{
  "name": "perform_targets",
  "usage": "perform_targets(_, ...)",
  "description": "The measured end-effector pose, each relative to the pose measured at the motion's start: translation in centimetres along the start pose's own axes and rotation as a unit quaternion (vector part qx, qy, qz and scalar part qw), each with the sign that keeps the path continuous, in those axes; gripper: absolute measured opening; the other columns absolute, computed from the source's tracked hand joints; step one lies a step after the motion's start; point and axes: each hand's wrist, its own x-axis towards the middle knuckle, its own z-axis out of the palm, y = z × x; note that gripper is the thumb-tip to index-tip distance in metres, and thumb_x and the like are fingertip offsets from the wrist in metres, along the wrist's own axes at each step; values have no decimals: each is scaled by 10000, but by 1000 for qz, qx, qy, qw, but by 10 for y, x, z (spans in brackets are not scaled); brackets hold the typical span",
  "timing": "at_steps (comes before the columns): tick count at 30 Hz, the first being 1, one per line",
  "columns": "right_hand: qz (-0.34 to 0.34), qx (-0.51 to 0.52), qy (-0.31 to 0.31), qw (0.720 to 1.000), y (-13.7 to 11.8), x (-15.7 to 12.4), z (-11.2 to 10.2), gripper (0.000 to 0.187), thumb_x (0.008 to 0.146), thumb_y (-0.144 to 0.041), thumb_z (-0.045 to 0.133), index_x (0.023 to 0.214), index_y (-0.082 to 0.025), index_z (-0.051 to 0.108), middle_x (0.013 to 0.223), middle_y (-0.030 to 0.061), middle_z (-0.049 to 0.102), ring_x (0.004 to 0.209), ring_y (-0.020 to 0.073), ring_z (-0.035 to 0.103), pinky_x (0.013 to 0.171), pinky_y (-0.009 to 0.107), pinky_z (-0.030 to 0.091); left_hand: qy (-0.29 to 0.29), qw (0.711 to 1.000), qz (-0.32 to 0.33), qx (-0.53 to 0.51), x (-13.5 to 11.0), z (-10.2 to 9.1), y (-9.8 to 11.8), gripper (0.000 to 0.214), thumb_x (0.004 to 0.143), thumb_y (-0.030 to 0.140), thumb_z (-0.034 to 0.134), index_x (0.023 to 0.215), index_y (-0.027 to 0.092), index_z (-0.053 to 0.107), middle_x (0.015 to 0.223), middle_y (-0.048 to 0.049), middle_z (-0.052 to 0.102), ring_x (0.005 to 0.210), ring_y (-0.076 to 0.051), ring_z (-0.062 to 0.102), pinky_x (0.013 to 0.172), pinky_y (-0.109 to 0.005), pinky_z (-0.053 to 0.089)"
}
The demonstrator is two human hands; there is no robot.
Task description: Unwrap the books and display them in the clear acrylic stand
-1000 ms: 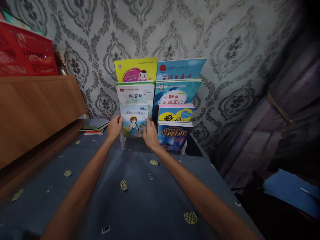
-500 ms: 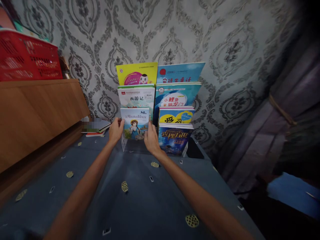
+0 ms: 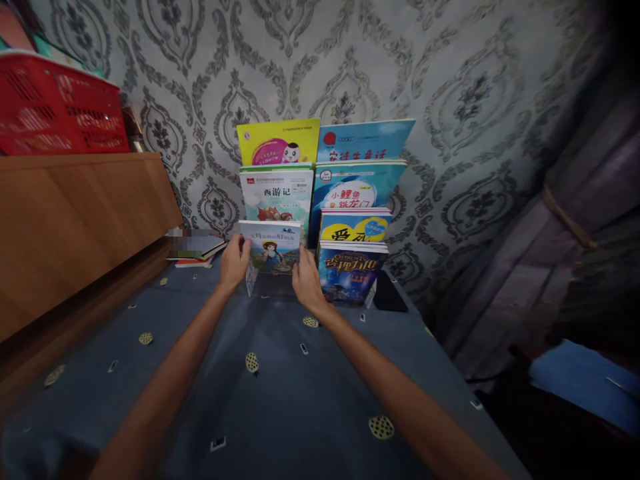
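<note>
You hold the small book by its side edges, left hand and right hand gripping, before a white book.

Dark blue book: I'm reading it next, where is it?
In the head view, the dark blue book is right of centre, in front of the yellow-and-blue book, beside the right hand.

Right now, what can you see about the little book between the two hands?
The small book is closed and looks papery. Its pale upper cover carries Chinese writing above a drawn figure in a yellow hat, with blue scenery. The left hand grips one side edge, the right hand the other. It's before a white book, at a clear rack; I can't tell whether they touch.
</note>
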Motion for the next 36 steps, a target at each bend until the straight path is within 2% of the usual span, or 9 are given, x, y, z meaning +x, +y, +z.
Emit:
perform_targets(6, 2, 2, -12, 1000, 2, -7, -2, 657, 916, -132, 353, 1571, -84, 311, 1414, 236, 529, 1343, 333, 490, 1147, 585, 409, -6, 1000, 9, -12, -6, -2, -3, 225, 990, 383, 431, 938, 208, 563, 920, -78, 669, 891, -231, 629, 843, -348, 482)
perform_targets(11, 4, 4, -15, 1000, 1, -13, -3, 633, 942, -146, 341, 1574, -131, 315, 1380, 204, 542, 1329, 308, 506, 1153, 558, 413, -5, 999, 14, -36, -10, -2, -5, 185, 979, 340, 452, 986, 204, 578, 988, -91, 692, 922, -230, 647, 868, -351, 489)
perform_targets(23, 20, 6, -19, 1000, -6, -19, -9, 598, 948, -168, 332, 1541, -100, 363, 1378, 209, 556, 1328, 299, 513, 1175, 548, 387, -19, 998, 15, -62, -11, -3, -9, 215, 979, 329, 457, 1074, 188, 591, 1047, -107, 702, 1003, -239, 663, 937, -384, 505)
perform_targets(27, 5, 27, -48, 998, -19, -48, -12, 569, 969, -167, 334, 1535, -160, 392, 1396, 176, 570, 1338, 274, 515, 1176, 525, 397, 1, 996, 13, -92, -8, -2, -13, 378, 949, 335, 544, 1297, 195, 501, 1149, -123, 664, 1079, -245, 642, 864, -356, 534)
perform_targets(30, -41, 65, -129, 989, -30, -81, -10, 557, 955, -133, 358, 1503, -183, 449, 1397, 159, 583, 1323, 260, 527, 1153, 501, 434, 22, 987, 45, -152, 0, 0, -17, 583, 924, 374, 624, 1436, 249, 376, 1225, -119, 606, 1121, -239, 619, 748, -284, 537)
perform_targets(32, -52, 87, -178, 979, -33, -101, -7, 546, 953, -118, 369, 1486, -177, 470, 1396, 162, 580, 1324, 250, 524, 1150, 488, 439, 27, 978, 77, -191, 6, 2, -19, 652, 910, 397, 663, 1466, 283, 339, 1195, -95, 588, 1077, -215, 624, 724, -257, 532)
perform_targets(34, -49, 97, -208, 972, -32, -116, -4, 524, 958, -113, 373, 1465, -171, 492, 1397, 166, 572, 1339, 245, 511, 1153, 483, 435, 19, 972, 99, -212, 11, 3, -21, 629, 909, 411, 672, 1446, 286, 370, 1118, -69, 589, 998, -190, 632, 738, -262, 538)
perform_targets(36, -42, 97, -227, 968, -29, -126, 0, 503, 958, -111, 386, 1437, -181, 522, 1384, 159, 575, 1336, 242, 513, 1144, 484, 444, 1, 971, 107, -215, 14, 4, -22, 496, 919, 421, 653, 1346, 252, 465, 1037, -51, 598, 936, -178, 632, 761, -279, 547)
